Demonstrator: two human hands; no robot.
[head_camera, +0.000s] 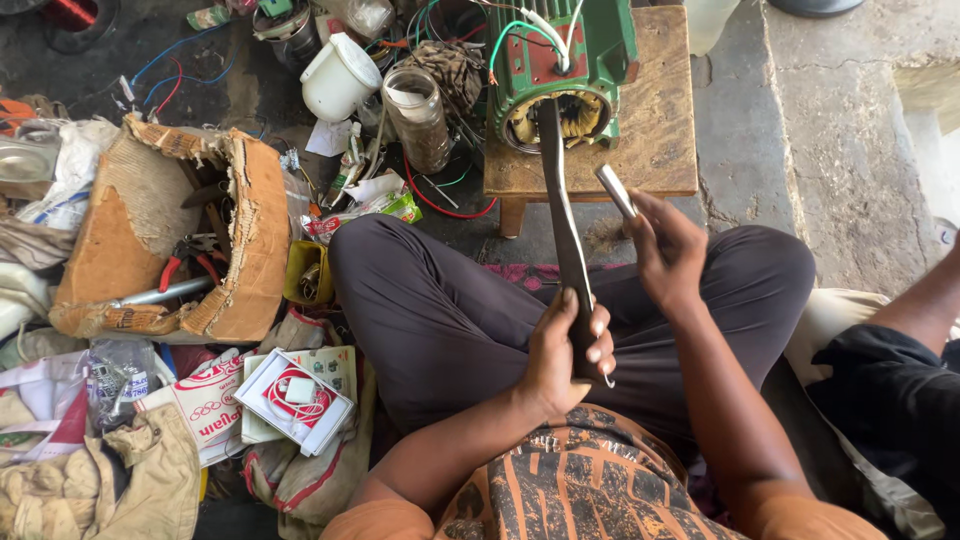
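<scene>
I sit cross-legged on the floor. My left hand (570, 345) grips the near end of a long dark flat metal bar (560, 200). Its far tip reaches into the open end of a green motor stator (560, 70) with copper windings, which rests on a low wooden stool (660, 120). My right hand (665, 250) holds a short silvery metal tool (615, 190), raised just right of the bar and near the stool's front edge.
A torn cardboard box (170, 230) with pliers and tools lies at left. A glass jar (415, 115), a white plastic jug (338, 75), loose wires and packets litter the floor behind. A small white box (295, 400) lies by my knee. Another person's arm (915, 310) is at right.
</scene>
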